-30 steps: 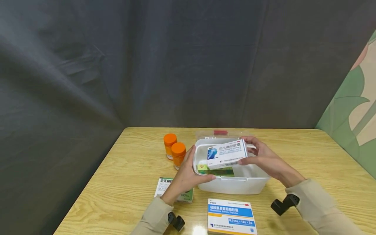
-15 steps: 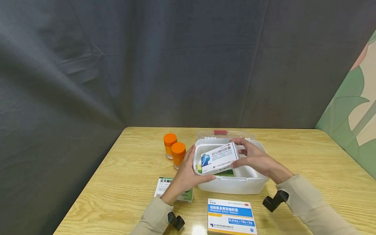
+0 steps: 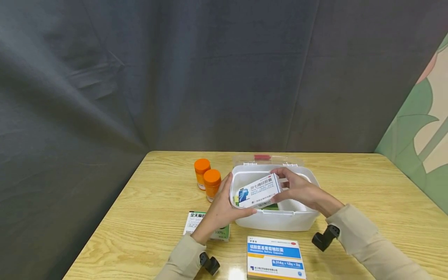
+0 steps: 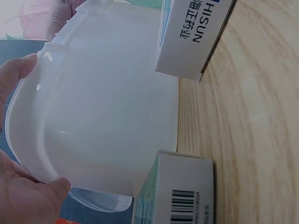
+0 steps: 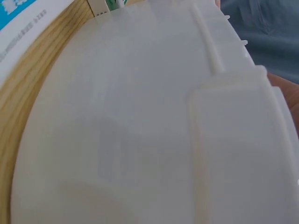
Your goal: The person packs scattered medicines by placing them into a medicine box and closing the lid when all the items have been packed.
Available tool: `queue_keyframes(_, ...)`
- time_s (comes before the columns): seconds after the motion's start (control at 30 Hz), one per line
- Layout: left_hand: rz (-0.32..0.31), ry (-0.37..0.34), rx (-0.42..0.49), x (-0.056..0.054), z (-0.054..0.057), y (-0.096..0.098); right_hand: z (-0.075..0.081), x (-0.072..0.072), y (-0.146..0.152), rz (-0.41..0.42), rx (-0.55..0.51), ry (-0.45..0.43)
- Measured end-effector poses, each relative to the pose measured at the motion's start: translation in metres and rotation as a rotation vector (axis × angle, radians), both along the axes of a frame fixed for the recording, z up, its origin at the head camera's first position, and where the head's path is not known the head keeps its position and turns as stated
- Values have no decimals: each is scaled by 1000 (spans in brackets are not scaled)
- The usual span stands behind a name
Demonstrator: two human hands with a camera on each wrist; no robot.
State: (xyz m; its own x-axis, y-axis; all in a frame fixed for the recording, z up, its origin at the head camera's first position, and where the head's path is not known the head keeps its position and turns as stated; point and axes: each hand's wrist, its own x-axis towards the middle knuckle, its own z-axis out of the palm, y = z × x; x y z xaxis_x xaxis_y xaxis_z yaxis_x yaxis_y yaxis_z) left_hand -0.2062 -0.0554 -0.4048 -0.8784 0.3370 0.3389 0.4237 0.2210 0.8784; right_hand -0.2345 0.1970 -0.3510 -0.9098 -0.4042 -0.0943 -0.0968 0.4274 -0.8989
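Note:
My right hand pinches a white and blue medicine box by its right end. That box is tilted, its left end lower, inside the mouth of a white plastic storage box. Under it a green and yellow carton partly shows. With thumb on the front rim and fingers at the left side, my left hand holds the storage box's left corner. The left wrist view shows the thumb and fingers on the storage box wall. In the right wrist view the storage box wall hides the medicine box.
Two orange-capped bottles, the rear one and the front one, stand left of the storage box. A green and white carton lies partly under my left forearm. A blue and white medicine box lies in front. A clear lid extends behind.
My right hand has moved left and down with the medicine box, bringing it lower into the storage box and tilting it more. The left hand has stayed in place.

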Motion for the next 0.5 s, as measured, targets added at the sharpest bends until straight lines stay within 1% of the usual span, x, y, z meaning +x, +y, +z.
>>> queue_keyframes(0.13,1,6,4,0,0,0,0,2,-1,-35,111,-10)
queue_keyframes(0.17,0,2,4,2,3,0,0,3,-2,-42,143,-13)
queue_keyframes(0.27,6,-4,-4,2,3,1,-1,6,-2,-41,204,-34)
queue_keyframes(0.37,16,-6,-20,2,4,0,-1,7,-1,-15,211,-74)
queue_keyframes(0.4,17,-1,-22,0,0,0,-1,7,-2,-4,205,-92)
queue_keyframes(0.5,18,12,-24,0,-1,-1,-1,7,-4,17,178,-141)
